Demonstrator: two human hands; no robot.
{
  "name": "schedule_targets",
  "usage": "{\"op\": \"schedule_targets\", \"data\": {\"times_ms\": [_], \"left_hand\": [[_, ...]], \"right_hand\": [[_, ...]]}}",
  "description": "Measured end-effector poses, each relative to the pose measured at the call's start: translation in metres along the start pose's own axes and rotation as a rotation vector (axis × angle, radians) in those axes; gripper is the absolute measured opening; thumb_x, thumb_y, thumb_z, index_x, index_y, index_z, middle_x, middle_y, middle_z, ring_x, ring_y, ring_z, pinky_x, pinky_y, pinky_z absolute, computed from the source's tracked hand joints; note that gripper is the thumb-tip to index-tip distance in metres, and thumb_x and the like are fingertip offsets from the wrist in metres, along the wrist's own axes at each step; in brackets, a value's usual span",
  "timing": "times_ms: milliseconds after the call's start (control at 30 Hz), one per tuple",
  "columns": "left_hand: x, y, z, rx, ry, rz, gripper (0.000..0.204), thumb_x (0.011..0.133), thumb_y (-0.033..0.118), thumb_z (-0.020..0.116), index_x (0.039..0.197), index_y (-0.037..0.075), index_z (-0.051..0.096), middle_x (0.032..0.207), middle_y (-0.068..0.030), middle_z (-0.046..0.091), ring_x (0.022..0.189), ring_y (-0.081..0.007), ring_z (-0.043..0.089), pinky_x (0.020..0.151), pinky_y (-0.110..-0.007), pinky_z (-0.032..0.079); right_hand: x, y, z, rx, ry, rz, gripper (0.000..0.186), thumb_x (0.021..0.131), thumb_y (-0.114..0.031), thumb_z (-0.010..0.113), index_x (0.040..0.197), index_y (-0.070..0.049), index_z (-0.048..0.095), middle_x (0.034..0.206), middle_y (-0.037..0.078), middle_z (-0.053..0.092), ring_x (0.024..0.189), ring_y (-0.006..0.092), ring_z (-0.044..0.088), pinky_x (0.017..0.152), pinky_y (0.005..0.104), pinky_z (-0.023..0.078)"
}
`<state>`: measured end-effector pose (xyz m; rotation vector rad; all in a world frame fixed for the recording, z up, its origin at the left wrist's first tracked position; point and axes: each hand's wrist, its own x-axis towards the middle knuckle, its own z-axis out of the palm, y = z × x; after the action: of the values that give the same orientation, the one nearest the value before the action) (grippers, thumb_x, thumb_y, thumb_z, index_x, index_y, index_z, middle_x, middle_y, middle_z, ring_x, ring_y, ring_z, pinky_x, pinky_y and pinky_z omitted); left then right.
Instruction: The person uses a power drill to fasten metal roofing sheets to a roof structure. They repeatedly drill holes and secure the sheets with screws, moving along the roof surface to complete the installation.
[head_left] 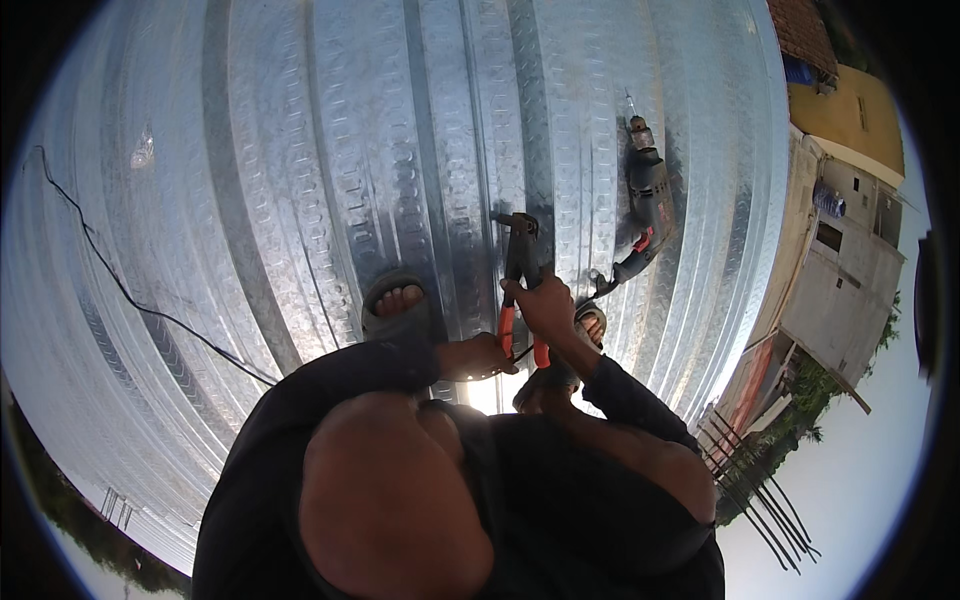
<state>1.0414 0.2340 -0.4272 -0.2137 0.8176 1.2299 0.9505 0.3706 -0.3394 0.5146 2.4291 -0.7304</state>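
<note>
A hand riveter (pixel 522 255) with a dark head and red-orange handles is in front of me, its head pointing away and its handles spread apart. My right hand (pixel 545 306) wraps round its middle, where the dark body meets the handles. At the lower end of the left handle, my left hand (pixel 478 356) has its fingers closed against the grip; its fingertips are partly hidden. A dark power drill (pixel 650 195) with red details lies to the right of the riveter, bit pointing away. Its cord runs back towards my foot.
Ribbed, shiny metal decking (pixel 380 130) stretches underfoot. My sandalled feet (pixel 400 300) stand on either side of the riveter. A thin black cable (pixel 120 275) crosses the sheets at left. Beyond the right edge are buildings (pixel 845 280) and protruding steel bars (pixel 765 500).
</note>
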Motion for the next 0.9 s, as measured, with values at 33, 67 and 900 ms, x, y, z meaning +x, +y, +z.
{"op": "schedule_targets", "data": {"times_ms": [33,67,900], "left_hand": [[-0.003,-0.001,-0.002,-0.027,0.002,0.013,0.020,0.079,0.012,0.080,0.082,0.008,0.061,0.070,0.0020,0.051,0.066,-0.0115,0.052,0.060,-0.032,0.041],[-0.005,-0.001,-0.002,-0.053,0.002,0.025,0.021,0.078,0.010,0.080,0.085,0.008,0.060,0.071,0.0018,0.051,0.067,-0.0115,0.052,0.061,-0.032,0.041],[0.012,-0.014,0.005,-0.120,0.042,0.033,0.028,0.079,0.019,0.082,0.077,0.012,0.055,0.069,0.0020,0.051,0.060,-0.0110,0.046,0.053,-0.030,0.035]], "right_hand": [[0.005,0.002,-0.002,0.221,-0.156,0.066,0.045,0.082,-0.041,0.079,0.078,0.003,0.068,0.069,0.010,0.068,0.061,0.0238,0.065,0.058,0.0390,0.049],[0.009,0.003,-0.002,0.440,-0.311,0.134,0.045,0.081,-0.041,0.081,0.075,0.002,0.068,0.066,0.008,0.067,0.058,0.0193,0.063,0.056,0.0370,0.048],[0.002,-0.044,-0.015,-0.084,-0.121,0.060,0.046,0.081,-0.039,0.081,0.090,0.004,0.069,0.078,0.019,0.070,0.077,0.0290,0.072,0.069,0.0422,0.053]]}}
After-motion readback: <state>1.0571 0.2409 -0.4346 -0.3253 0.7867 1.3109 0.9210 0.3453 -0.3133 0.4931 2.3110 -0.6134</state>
